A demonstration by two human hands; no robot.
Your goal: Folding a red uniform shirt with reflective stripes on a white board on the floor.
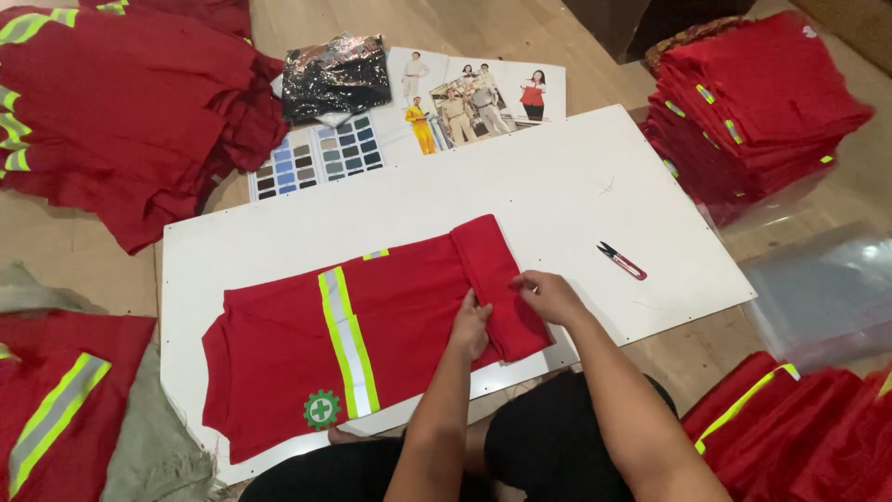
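Item under inspection: a red shirt point(372, 325) with a yellow-and-grey reflective stripe point(348, 339) and a round green emblem point(321, 409), lying flat on the white board point(576, 186). It occupies the board's near-left portion and its lower edge overhangs the near edge slightly.

Orientation: the long axis runs roughly left to right across the board, rising slightly toward the right. The right end is already turned back on itself as a folded band point(497, 288), so the garment's free length extends leftward from that fold. The stripe crosses the body at right angles to the long axis.

Grip: the left hand point(471, 325) lies on the cloth at the fold's inner edge, fingers together and pressing down; whether it pinches fabric cannot be told. The right hand point(550, 296) rests on the fold's outer edge, fingertips closed on the cloth.

Handling judgement: light, limp knit fabric, not fragile, likely to sag and crease if lifted by one point. Best taken at two spread points along a fold or hem. The reflective tape looks stiffer and should resist creasing.

Nearby: small red-handled snips point(621, 261) lie on the board right of the fold, apart from it. A stack of folded red shirts point(753, 102) sits beyond the board's right corner.
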